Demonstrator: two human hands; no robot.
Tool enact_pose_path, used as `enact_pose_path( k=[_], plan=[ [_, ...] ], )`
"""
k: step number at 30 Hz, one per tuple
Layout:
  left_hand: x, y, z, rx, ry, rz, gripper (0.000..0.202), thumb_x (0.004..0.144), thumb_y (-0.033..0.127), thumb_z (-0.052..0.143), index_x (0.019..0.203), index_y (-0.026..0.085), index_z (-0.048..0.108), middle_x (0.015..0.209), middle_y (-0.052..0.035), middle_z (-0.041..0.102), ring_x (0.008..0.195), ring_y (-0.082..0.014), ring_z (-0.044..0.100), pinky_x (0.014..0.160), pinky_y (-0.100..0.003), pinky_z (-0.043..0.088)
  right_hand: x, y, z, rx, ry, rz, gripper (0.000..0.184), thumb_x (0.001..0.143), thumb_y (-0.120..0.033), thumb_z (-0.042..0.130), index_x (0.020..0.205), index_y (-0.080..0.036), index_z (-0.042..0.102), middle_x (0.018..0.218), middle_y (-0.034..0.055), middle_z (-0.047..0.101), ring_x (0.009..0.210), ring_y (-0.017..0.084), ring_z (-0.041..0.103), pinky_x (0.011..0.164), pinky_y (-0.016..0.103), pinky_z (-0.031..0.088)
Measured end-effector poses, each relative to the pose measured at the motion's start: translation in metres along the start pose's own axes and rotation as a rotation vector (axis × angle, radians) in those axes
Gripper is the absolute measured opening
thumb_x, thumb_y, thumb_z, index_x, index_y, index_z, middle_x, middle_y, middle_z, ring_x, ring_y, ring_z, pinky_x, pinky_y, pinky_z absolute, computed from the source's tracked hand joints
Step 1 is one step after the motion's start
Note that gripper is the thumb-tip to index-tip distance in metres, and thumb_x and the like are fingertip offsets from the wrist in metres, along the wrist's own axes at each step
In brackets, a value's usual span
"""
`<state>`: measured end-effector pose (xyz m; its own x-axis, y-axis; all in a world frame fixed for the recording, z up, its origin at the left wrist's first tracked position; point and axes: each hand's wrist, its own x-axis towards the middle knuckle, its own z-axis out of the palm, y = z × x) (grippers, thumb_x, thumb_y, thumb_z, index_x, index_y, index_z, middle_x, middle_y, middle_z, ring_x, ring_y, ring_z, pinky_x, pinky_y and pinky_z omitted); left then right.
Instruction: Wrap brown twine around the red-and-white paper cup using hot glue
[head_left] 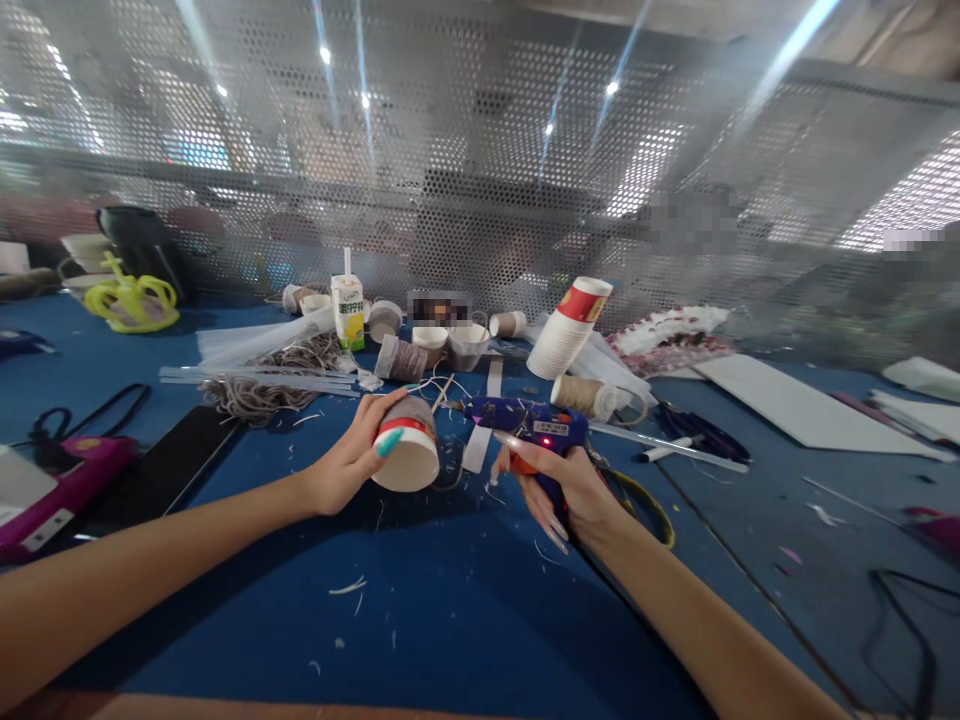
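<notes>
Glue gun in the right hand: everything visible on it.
The glue gun has a blue, plastic-looking body with a pale label, a lit red light and an orange trigger. The right hand grips it, roughly level, over the table, nozzle pointing toward the cup in the left hand. Whether the tip touches anything is unclear.

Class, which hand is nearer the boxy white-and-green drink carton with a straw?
Left. The left hand is in front of the carton; the right hand is farther off, to its front right.
</notes>
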<state>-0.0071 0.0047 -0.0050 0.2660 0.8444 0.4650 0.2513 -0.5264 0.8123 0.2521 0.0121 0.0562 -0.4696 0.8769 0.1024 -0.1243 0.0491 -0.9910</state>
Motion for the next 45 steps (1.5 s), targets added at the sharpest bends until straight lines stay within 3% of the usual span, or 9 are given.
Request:
enact_pose_path(
  k=[3, 7, 15, 19, 23, 29, 34, 38, 45],
  plan=[
    [0.002, 0.0, -0.001, 0.018, -0.095, -0.015, 0.07, 0.083, 0.057, 0.053, 0.143, 0.028, 0.03, 0.129, -0.0108, 0.038, 0.123, -0.0369, 0.042, 0.105, -0.058, 0.039, 0.001, -0.003, 0.0, -0.023, 0.03, -0.007, 0.03, 0.076, -0.042, 0.068, 0.066, -0.014, 0.066, 0.029, -0.0075, 0.045, 0.018, 0.007, 0.038, 0.021, 0.018, 0.033],
    [0.004, -0.004, -0.001, -0.007, -0.12, -0.004, 0.07, 0.079, 0.054, 0.06, 0.136, 0.025, 0.032, 0.13, -0.0117, 0.036, 0.12, -0.0358, 0.044, 0.102, -0.056, 0.042, 0.003, -0.003, -0.002, -0.046, 0.09, 0.006, 0.031, 0.078, -0.043, 0.066, 0.065, -0.015, 0.065, 0.029, -0.0075, 0.045, 0.017, 0.007, 0.036, 0.02, 0.019, 0.03],
    [0.0, -0.007, 0.002, 0.038, 0.031, -0.182, 0.074, 0.067, 0.049, 0.075, 0.123, 0.022, 0.034, 0.121, -0.0141, 0.047, 0.113, -0.0359, 0.054, 0.095, -0.06, 0.047, 0.004, 0.001, -0.005, -0.083, 0.088, 0.002, 0.029, 0.081, -0.04, 0.065, 0.065, -0.015, 0.065, 0.029, -0.0071, 0.045, 0.019, 0.007, 0.038, 0.023, 0.019, 0.031],
    [-0.002, 0.001, 0.002, 0.052, 0.116, -0.037, 0.086, 0.062, 0.035, 0.081, 0.131, 0.024, 0.03, 0.127, -0.0136, 0.046, 0.123, -0.0357, 0.05, 0.101, -0.059, 0.045, 0.002, 0.002, -0.007, -0.142, 0.101, -0.031, 0.028, 0.079, -0.039, 0.067, 0.063, -0.016, 0.067, 0.029, -0.0073, 0.045, 0.021, 0.007, 0.04, 0.029, 0.021, 0.04],
    [-0.002, 0.003, 0.005, 0.029, 0.136, 0.079, 0.085, 0.063, 0.027, 0.081, 0.133, 0.026, 0.033, 0.139, -0.0147, 0.036, 0.128, -0.0343, 0.046, 0.099, -0.051, 0.05, -0.002, 0.005, -0.008, -0.271, 0.129, -0.08, 0.023, 0.074, -0.034, 0.072, 0.059, -0.018, 0.067, 0.033, -0.0061, 0.05, 0.029, 0.009, 0.048, 0.053, 0.03, 0.057],
    [-0.001, -0.001, 0.006, -0.038, 0.094, 0.06, 0.085, 0.067, 0.023, 0.077, 0.136, 0.028, 0.029, 0.137, -0.0136, 0.042, 0.123, -0.0321, 0.051, 0.098, -0.051, 0.051, -0.001, 0.007, -0.006, -0.385, 0.028, 0.029, 0.024, 0.071, -0.034, 0.073, 0.055, -0.017, 0.066, 0.04, -0.0018, 0.055, 0.026, 0.007, 0.041, 0.024, 0.022, 0.037],
    [0.001, 0.004, 0.004, 0.016, 0.05, 0.059, 0.078, 0.067, 0.021, 0.075, 0.134, 0.028, 0.035, 0.134, -0.0114, 0.037, 0.124, -0.032, 0.049, 0.098, -0.051, 0.051, 0.001, 0.005, -0.003, -0.45, 0.012, 0.081, 0.024, 0.07, -0.037, 0.071, 0.058, -0.017, 0.064, 0.045, -0.001, 0.059, 0.029, 0.007, 0.043, 0.026, 0.021, 0.039],
    [0.002, 0.007, 0.001, 0.025, 0.033, 0.09, 0.074, 0.067, 0.023, 0.074, 0.13, 0.027, 0.036, 0.126, -0.0107, 0.044, 0.115, -0.0298, 0.055, 0.097, -0.051, 0.051, 0.0, 0.005, -0.002, -0.504, 0.025, 0.124, 0.025, 0.07, -0.04, 0.068, 0.063, -0.017, 0.064, 0.047, -0.0006, 0.06, 0.03, 0.008, 0.044, 0.028, 0.022, 0.04],
    [-0.001, 0.001, -0.003, 0.149, 0.07, 0.07, 0.081, 0.063, 0.034, 0.08, 0.132, 0.026, 0.039, 0.13, -0.013, 0.047, 0.12, -0.0359, 0.051, 0.101, -0.06, 0.044, -0.001, 0.002, 0.004, -0.516, 0.046, 0.131, 0.022, 0.067, -0.038, 0.066, 0.058, -0.018, 0.061, 0.049, 0.0006, 0.06, 0.031, 0.008, 0.042, 0.029, 0.023, 0.037]
  ],
)
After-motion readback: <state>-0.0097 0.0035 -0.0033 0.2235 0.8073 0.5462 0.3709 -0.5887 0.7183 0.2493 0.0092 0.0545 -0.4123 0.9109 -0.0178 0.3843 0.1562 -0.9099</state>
